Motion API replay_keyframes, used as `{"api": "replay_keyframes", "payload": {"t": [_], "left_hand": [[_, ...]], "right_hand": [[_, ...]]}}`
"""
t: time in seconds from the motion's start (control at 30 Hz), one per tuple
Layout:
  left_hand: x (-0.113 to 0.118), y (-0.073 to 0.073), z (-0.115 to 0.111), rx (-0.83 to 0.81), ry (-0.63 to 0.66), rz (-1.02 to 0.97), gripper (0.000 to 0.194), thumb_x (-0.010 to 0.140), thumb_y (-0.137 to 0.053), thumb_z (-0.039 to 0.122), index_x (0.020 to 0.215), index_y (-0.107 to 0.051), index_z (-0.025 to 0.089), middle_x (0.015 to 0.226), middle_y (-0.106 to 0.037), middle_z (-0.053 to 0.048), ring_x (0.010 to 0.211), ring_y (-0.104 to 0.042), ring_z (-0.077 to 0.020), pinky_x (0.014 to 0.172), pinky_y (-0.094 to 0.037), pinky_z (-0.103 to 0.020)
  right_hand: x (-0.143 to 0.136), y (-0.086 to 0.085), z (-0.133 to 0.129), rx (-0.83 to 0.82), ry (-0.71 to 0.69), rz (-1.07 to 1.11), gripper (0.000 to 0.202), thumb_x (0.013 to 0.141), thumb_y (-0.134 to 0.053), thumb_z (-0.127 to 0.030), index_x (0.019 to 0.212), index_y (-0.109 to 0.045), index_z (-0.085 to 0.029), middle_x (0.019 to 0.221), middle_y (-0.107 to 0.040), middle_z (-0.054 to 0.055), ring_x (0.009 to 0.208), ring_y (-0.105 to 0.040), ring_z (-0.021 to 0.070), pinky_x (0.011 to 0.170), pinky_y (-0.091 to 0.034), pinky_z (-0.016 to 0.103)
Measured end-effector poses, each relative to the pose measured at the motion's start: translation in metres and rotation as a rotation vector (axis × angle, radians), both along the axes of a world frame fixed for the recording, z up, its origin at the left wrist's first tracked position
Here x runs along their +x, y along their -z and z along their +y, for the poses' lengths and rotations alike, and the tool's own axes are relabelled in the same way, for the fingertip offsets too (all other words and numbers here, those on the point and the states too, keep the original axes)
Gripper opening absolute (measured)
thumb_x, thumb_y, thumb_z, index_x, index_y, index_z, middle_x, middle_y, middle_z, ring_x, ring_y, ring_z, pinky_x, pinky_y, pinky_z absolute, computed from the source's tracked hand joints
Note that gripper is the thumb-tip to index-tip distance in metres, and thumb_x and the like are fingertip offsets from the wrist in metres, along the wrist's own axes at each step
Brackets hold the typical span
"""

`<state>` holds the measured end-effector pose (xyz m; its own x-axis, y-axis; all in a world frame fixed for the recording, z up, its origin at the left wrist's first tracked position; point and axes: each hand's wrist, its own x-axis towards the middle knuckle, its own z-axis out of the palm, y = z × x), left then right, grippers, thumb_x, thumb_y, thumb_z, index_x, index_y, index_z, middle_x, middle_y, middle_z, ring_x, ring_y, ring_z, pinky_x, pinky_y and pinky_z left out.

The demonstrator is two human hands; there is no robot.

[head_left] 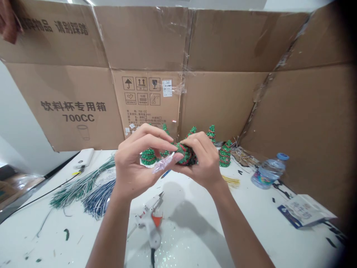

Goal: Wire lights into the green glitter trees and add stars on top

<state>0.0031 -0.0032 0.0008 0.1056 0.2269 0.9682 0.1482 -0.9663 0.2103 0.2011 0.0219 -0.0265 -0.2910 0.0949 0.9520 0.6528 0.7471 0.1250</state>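
Note:
Above the middle of the table, my right hand (199, 158) is closed round a small green glittery Christmas tree (183, 153) with red trim. The fingertips and thumb of my left hand (142, 156) pinch the near side of this tree. A crinkled piece of clear plastic (163, 163) lies along my left thumb; I cannot tell whether it is wrapped round it. The tree is tilted and partly covered by my fingers. Behind my hands stand several similar trees, including one (225, 153) at the right. Below lies a white glue gun (150, 219) with an orange trigger.
Green wires (83, 182) and blue wires (100, 197) lie in bundles at left, near a white power strip (84, 158). At right are a water bottle (269, 171) and a blue-white packet (305, 210). Cardboard walls (223, 104) enclose the back. Another person's hand (9, 22) shows at top left.

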Motion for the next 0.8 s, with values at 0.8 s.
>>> {"api": "replay_keyframes", "payload": {"t": [0.8], "left_hand": [[-0.0012, 0.0026, 0.0031, -0.078, 0.035, 0.035, 0.035, 0.08, -0.096, 0.02, 0.11, -0.077, 0.022, 0.102, -0.075, -0.004, 0.092, -0.069, -0.0177, 0.068, -0.059, -0.029]], "right_hand": [[0.0016, 0.0004, 0.0023, 0.0, 0.011, 0.01, 0.028, 0.093, -0.08, -0.039, 0.1, -0.058, -0.024, 0.084, -0.063, 0.004, 0.081, -0.061, 0.0241, 0.071, -0.051, 0.038]]}}
